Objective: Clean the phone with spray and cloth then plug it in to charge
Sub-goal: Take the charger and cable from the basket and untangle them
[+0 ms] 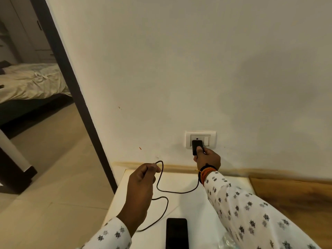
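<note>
A black phone (177, 233) lies flat, screen up, on the white tabletop (188, 205) at the bottom centre. My right hand (208, 159) grips a black charger plug (197, 149) pressed against the white wall socket (200, 139). A thin black cable (162, 190) runs from under my right wrist in loops across the table. My left hand (142, 184) pinches that cable above the table's left side. The cable's free end trails to the left of the phone. No spray or cloth is clearly visible.
A wooden skirting strip (179, 167) runs along the wall behind the table, with a wooden surface (296, 198) at right. A dark door frame (75, 97) stands left, opening onto a room with a bed (30, 81). Crinkled clear plastic (227, 241) lies under my right sleeve.
</note>
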A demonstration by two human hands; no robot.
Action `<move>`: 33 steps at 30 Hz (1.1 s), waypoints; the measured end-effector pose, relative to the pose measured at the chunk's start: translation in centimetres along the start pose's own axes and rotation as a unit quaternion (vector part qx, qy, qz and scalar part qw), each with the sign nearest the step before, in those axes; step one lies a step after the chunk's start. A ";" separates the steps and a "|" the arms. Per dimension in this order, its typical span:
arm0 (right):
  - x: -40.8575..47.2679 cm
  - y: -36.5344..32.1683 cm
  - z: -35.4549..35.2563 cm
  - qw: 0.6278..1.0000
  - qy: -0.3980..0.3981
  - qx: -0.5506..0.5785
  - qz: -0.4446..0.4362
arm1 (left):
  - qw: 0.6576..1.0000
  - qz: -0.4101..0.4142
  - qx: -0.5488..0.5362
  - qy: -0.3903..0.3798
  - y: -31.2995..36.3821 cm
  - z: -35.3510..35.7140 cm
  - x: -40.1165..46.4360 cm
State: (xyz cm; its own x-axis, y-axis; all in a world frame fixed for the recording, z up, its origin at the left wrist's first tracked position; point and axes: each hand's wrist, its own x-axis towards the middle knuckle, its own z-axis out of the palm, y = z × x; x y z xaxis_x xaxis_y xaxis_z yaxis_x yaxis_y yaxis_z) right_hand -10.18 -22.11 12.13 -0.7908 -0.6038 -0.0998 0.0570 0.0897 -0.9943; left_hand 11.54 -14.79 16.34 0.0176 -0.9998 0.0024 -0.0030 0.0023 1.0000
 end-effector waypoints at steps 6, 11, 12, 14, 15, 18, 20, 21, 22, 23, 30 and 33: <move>0.9 0.0 -0.4 0.998 -0.052 -0.011 0.029 | 1.000 -0.016 -0.013 -0.007 -0.1 0.8 -0.7; 0.0 -2.3 -3.0 0.987 -0.002 -0.156 -0.039 | 0.997 -0.062 -0.041 -0.011 1.1 1.3 -1.8; -1.4 -2.9 -3.5 0.987 0.012 -0.133 -0.094 | 0.995 -0.079 -0.059 -0.009 1.5 1.6 -1.8; -4.9 -3.5 -4.2 0.973 -0.060 -0.129 -0.183 | 0.992 -0.101 -0.077 -0.015 2.4 2.2 -2.1; -6.9 -3.5 -4.5 0.965 -0.121 -0.128 -0.194 | 0.992 -0.104 -0.072 -0.023 2.9 2.5 -2.4; -13.0 -3.4 -5.5 0.947 -0.293 -0.062 -0.116 | 0.994 -0.081 -0.040 -0.062 4.2 3.0 -3.8; -16.2 -3.0 -6.3 0.930 -0.362 -0.017 -0.058 | 0.994 -0.068 -0.049 -0.074 5.2 3.0 -4.9; -17.4 -2.8 -6.6 0.923 -0.383 -0.010 -0.039 | 0.994 -0.066 -0.054 -0.073 5.8 2.9 -5.4; -18.6 -2.5 -7.1 0.915 -0.402 -0.014 -0.031 | 0.994 -0.064 -0.055 -0.068 6.4 2.8 -5.8; -19.5 -2.1 -7.5 0.908 -0.415 -0.031 -0.035 | 0.995 -0.061 -0.055 -0.063 6.8 2.7 -6.0; -20.4 -0.8 -11.4 0.889 -0.398 -0.198 -0.109 | 0.990 -0.028 -0.134 -0.018 10.0 1.3 -6.2; -19.9 -1.8 -13.0 0.924 -0.367 -0.094 -0.051 | 0.986 -0.063 -0.149 -0.028 10.2 1.0 -6.2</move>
State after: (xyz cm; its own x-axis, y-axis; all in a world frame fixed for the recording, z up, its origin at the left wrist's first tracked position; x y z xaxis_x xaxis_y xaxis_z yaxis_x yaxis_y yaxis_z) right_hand -2.46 0.06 16.35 -0.1569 -0.9850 -0.0724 -0.1556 0.0971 -0.9830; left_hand 10.42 -8.62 26.50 -0.0555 -0.9919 -0.1139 0.2904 -0.1251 0.9487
